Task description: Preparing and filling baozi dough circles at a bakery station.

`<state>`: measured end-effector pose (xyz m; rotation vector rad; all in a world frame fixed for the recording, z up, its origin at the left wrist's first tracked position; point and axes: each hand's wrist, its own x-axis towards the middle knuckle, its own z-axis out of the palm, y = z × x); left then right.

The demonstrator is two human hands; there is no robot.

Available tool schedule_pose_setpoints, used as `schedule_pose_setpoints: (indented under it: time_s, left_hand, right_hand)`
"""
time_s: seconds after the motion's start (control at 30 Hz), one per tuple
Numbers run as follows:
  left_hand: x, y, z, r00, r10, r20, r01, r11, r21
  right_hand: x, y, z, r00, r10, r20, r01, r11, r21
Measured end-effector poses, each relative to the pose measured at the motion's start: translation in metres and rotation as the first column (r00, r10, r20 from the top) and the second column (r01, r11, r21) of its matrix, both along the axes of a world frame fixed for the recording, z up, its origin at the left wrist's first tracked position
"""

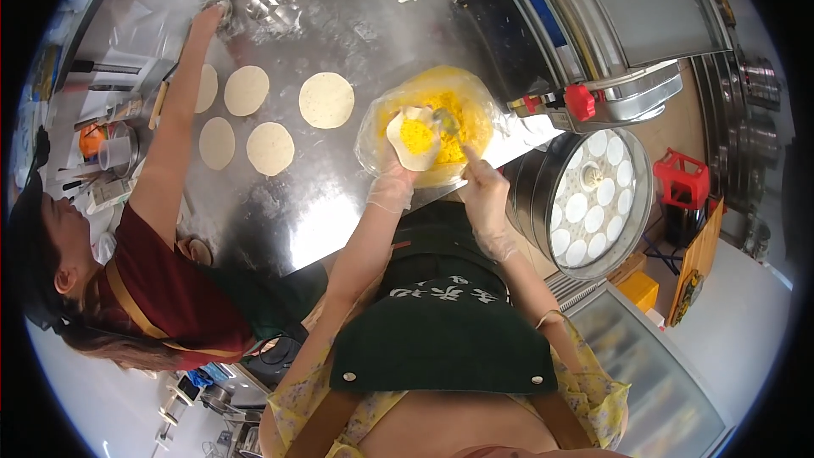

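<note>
My left hand (pixel 398 176), in a clear plastic glove, cups a round dough wrapper (pixel 396 131) with yellow filling (pixel 416 137) heaped on it. That wrapper is held over a bowl (pixel 487 103) lined with clear plastic. More crumbly yellow filling (pixel 454 151) lies in the bowl. Closed around the handle of a spoon, my right hand (pixel 486 197) is at the bowl's near right side. The spoon's head (pixel 447 123) rests at the filling, beside the wrapper. My left fingers are mostly hidden beneath the dough.
Several flat dough rounds (pixel 271 149) lie on the steel table (pixel 339 51) to the left. A co-worker's arm (pixel 180 110) reaches across there to a metal cutter near the back. On the right stand a dough machine (pixel 593 102) and a round steamer (pixel 560 203) with white paper discs.
</note>
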<state>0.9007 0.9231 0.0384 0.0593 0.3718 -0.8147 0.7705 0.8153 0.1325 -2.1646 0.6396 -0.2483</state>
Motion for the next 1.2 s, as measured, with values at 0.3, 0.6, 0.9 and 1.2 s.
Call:
schedule_pose_setpoints:
  time_s: [0.3, 0.6, 0.9, 1.2]
  left_hand:
    - [0.009, 0.017, 0.03, 0.994, 0.102, -0.04, -0.091, 0.972, 0.215]
    - [0.008, 0.022, 0.037, 0.992, 0.109, -0.061, -0.084, 0.946, 0.313]
    - [-0.001, 0.018, 0.022, 0.991, 0.116, -0.066, -0.083, 0.923, 0.375]
    - [-0.002, -0.027, 0.012, 0.982, 0.148, -0.116, -0.097, 0.928, 0.361]
  right_hand:
    - [0.034, -0.026, -0.057, 0.9, 0.01, -0.436, -0.3, 0.741, -0.601]
    - [0.041, -0.04, -0.078, 0.939, 0.023, -0.344, 0.083, 0.953, 0.292]
    - [0.033, -0.043, -0.031, 0.876, -0.065, -0.479, 0.416, 0.606, 0.678]
    - [0.022, -0.011, -0.003, 0.928, -0.18, -0.327, 0.35, 0.723, 0.596]
